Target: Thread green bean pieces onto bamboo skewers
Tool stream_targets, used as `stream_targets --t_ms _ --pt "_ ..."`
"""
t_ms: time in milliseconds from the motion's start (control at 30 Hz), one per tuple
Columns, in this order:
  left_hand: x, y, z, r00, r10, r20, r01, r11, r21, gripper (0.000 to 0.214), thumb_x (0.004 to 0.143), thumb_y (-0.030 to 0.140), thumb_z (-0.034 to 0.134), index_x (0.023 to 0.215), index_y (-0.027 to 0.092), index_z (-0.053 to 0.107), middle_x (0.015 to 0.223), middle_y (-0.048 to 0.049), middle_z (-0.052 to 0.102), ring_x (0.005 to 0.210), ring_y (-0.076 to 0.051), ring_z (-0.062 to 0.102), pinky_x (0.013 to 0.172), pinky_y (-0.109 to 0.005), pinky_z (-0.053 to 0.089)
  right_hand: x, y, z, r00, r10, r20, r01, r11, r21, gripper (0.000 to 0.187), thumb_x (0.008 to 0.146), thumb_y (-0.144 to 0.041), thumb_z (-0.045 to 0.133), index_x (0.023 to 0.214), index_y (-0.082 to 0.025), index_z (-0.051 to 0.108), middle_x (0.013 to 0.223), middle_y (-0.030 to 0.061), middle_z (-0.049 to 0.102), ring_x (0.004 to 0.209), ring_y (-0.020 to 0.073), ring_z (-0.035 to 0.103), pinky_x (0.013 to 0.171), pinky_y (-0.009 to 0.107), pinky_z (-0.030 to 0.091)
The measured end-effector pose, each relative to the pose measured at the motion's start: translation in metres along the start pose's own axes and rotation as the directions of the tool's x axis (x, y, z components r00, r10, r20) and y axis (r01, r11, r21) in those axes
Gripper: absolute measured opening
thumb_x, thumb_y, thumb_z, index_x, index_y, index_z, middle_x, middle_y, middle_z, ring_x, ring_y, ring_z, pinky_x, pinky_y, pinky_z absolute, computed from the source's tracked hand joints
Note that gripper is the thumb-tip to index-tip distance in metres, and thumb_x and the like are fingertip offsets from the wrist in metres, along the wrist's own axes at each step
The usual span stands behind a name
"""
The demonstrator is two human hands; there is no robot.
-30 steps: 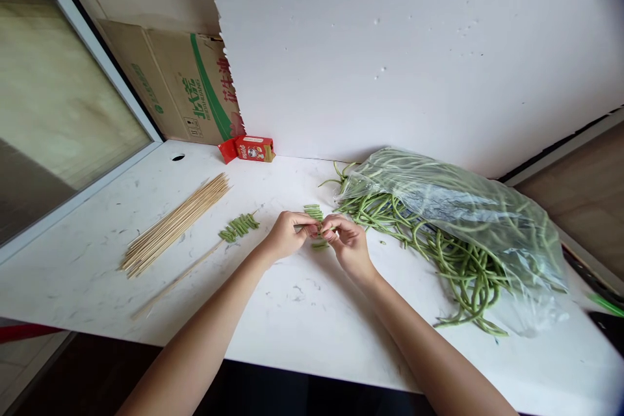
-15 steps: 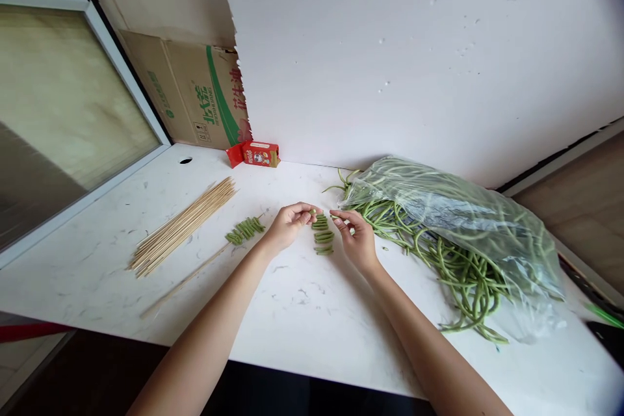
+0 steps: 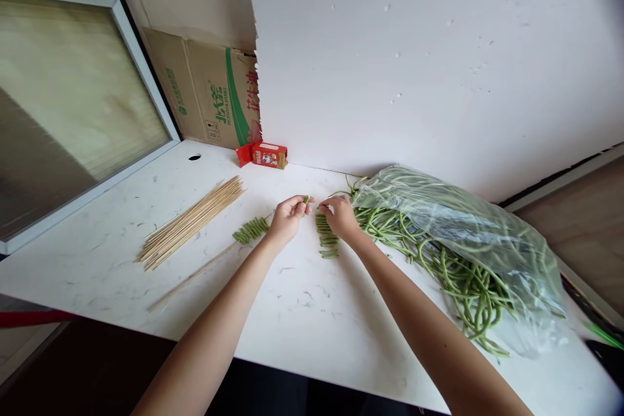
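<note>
My left hand (image 3: pixel 287 218) pinches a short green bean piece (image 3: pixel 307 199) between thumb and fingers. Close on its right, my right hand (image 3: pixel 343 216) is closed in a pinch, and whatever lies between its fingertips is too small to make out. Under and beside that hand, a row of cut bean pieces (image 3: pixel 328 242) lies on the white table (image 3: pixel 292 312), its far end partly covered by the fingers. Left of my left hand lies a bamboo skewer (image 3: pixel 195 275) with several bean pieces (image 3: pixel 250 231) threaded side by side near its far end.
A bundle of bamboo skewers (image 3: pixel 192 224) lies on the left. Long green beans (image 3: pixel 480 292) spill from a clear plastic bag (image 3: pixel 439 201) on the right. A small red box (image 3: pixel 269 155) stands against the white wall panel (image 3: pixel 390 65); a cardboard box (image 3: pixel 205 91) is behind, beside a framed glass pane (image 3: pixel 73 110).
My right hand has moved left and turned, bringing its fingertips over the far end of the bean row. My left hand still pinches its bean piece. The camera view has shifted slightly.
</note>
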State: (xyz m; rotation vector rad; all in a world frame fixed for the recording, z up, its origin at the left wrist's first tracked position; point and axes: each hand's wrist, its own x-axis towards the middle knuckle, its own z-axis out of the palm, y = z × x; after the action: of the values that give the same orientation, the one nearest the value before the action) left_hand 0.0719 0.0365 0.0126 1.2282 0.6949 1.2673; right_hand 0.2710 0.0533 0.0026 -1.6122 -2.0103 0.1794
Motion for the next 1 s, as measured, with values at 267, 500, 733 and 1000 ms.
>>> stream_targets --t_ms 267,500,733,1000 --pt "0.005 -0.013 -0.003 0.999 0.007 -0.051 -0.003 0.996 0.084 0.045 0.089 0.049 0.075 0.113 0.011 0.078 0.086 -0.0076 0.074 0.078 -0.014 0.063 0.080 -0.028 0.052 0.001 0.011 0.006 0.995 -0.067 0.079 0.069 0.997 -0.026 0.028 0.095 -0.011 0.059 0.095 -0.021 0.085 0.110 0.0115 0.078 0.108 0.0311 0.055 0.097 0.044 0.044" --pt "0.003 -0.016 -0.003 0.993 0.022 -0.120 -0.002 0.987 0.161 0.034 0.091 0.039 0.072 0.111 0.012 0.074 0.093 -0.0113 0.080 0.073 -0.015 0.069 0.076 -0.030 0.057 -0.012 0.009 -0.021 0.978 -0.169 -0.123 0.191 0.962 0.196 0.050 0.093 -0.001 0.039 0.117 -0.020 0.078 0.110 0.0116 0.076 0.104 0.0265 0.063 0.094 0.044 0.051" --pt "-0.012 -0.004 0.007 0.964 0.242 0.110 -0.263 0.797 0.544 0.015 0.096 0.026 0.068 0.105 0.021 0.079 0.104 -0.0076 0.082 0.095 -0.021 0.075 0.091 -0.035 0.057 -0.065 -0.016 -0.051 0.985 -0.076 -0.153 0.132 0.909 0.396 0.039 0.105 -0.038 0.060 0.142 -0.027 0.062 0.120 0.0101 0.073 0.103 0.0242 0.068 0.077 0.036 0.053" --pt "-0.025 0.001 0.022 0.888 0.340 0.309 -0.458 0.610 0.647 0.016 0.097 0.023 0.070 0.111 0.026 0.077 0.105 -0.0041 0.082 0.096 -0.022 0.077 0.091 -0.036 0.057 -0.092 -0.020 -0.039 0.966 -0.028 -0.256 0.137 0.897 0.421 0.018 0.101 -0.039 0.070 0.111 -0.027 0.077 0.098 0.0065 0.076 0.084 0.0219 0.062 0.068 0.036 0.049"
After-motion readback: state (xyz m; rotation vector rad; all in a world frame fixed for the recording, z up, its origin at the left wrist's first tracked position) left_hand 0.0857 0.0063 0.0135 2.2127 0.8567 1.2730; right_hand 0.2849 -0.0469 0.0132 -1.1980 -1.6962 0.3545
